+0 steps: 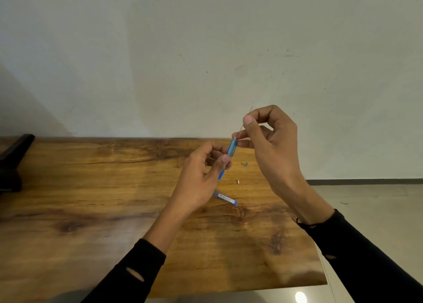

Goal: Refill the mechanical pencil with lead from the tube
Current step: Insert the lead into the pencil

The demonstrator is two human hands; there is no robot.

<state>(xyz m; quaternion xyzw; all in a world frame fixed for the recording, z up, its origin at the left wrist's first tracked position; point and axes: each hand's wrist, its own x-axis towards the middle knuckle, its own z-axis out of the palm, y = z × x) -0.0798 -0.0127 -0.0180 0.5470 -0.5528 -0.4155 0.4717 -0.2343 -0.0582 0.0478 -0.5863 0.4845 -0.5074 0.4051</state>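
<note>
My left hand grips a blue mechanical pencil and holds it upright and tilted, its open top end up, above the wooden table. My right hand pinches a thin dark lead between thumb and forefinger; the lead's lower end sits at the pencil's top opening. The lead tube, clear with a blue and white label, lies flat on the table just below my left hand. Two small loose pencil parts rest on the table: a greyish cap and a tiny pale piece.
A pale wall stands right behind the table's far edge. A dark object sits at the table's far left. The table's right edge drops to a tiled floor on the right.
</note>
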